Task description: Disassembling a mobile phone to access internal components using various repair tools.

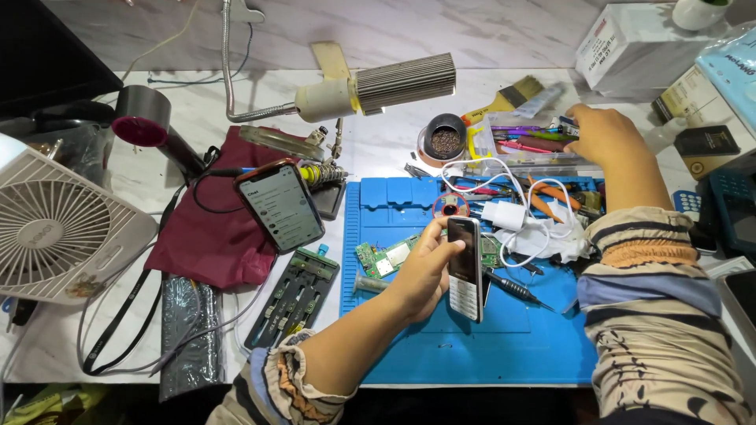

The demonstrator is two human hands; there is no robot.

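My left hand [423, 270] holds a small bar-shaped keypad phone [466, 269] upright over the blue work mat [472, 346], thumb against its dark screen. A green circuit board [384, 258] lies on the mat just left of that hand. My right hand [603, 135] reaches to the back right into a clear plastic tray [526, 142] of tools and pens; its fingers curl over something small at the tray's edge, and what they hold is hidden. A white charger with cable [504, 214] and a black screwdriver [513, 288] lie between the hands.
A lit smartphone [280, 205] leans on a stand over a maroon cloth [213, 236]. A white desk fan [55, 228] stands at the left, a gooseneck lamp [378, 85] overhead. A black phone-holder jig [293, 297], solder tin [446, 140], brush [508, 97] and boxes [630, 47] surround the mat.
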